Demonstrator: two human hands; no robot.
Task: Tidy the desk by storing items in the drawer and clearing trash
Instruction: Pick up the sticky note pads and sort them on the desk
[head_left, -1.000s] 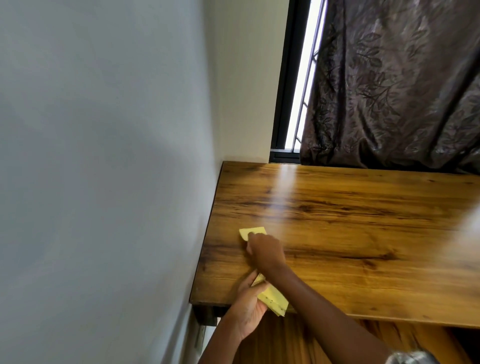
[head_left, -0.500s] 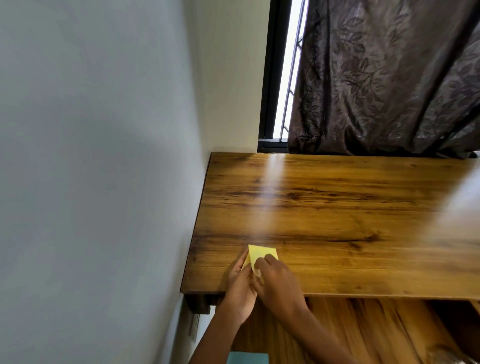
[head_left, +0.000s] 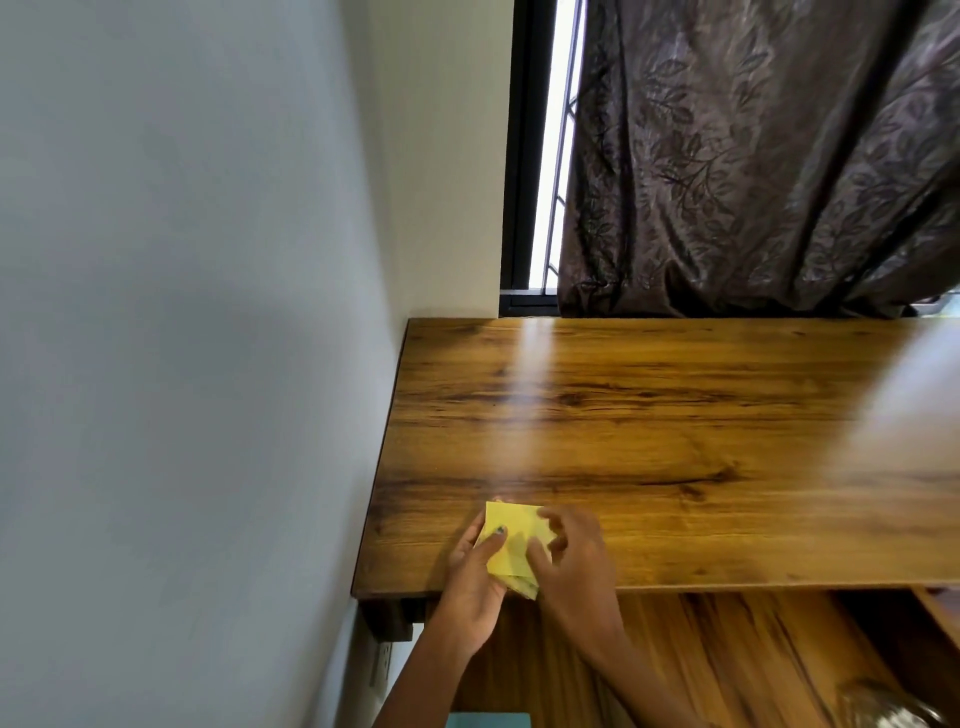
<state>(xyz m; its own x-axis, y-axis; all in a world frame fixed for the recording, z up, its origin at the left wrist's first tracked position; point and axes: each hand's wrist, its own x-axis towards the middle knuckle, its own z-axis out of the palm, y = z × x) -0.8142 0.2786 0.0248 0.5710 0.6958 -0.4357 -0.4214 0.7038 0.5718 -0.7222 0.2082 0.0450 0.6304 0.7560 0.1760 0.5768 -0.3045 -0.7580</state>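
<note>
Wooden desk (head_left: 675, 441) is sitting in a corner w/ pale wall (head_left: 182, 312) running along its left edge & dark leaf-patterned curtain (head_left: 753, 156) hanging behind, a bright strip of window (head_left: 550, 145) showing between curtain & wall. Yellow paper notes (head_left: 511, 545), a small stack, are lying over the desk's near-left front edge; left hand (head_left: 475, 577) is holding them from the left w/ thumb pressing on top, right hand (head_left: 574, 564) is pinching them from the right. Below the front edge an open wood-lined drawer (head_left: 727, 649) is showing, w/ a teal item (head_left: 488, 719) at the bottom border, too cropped to ID.

Both yellow notes (head_left: 511, 545) now stacked between left hand (head_left: 475, 577) and right hand (head_left: 574, 561) at desk edge.
</note>
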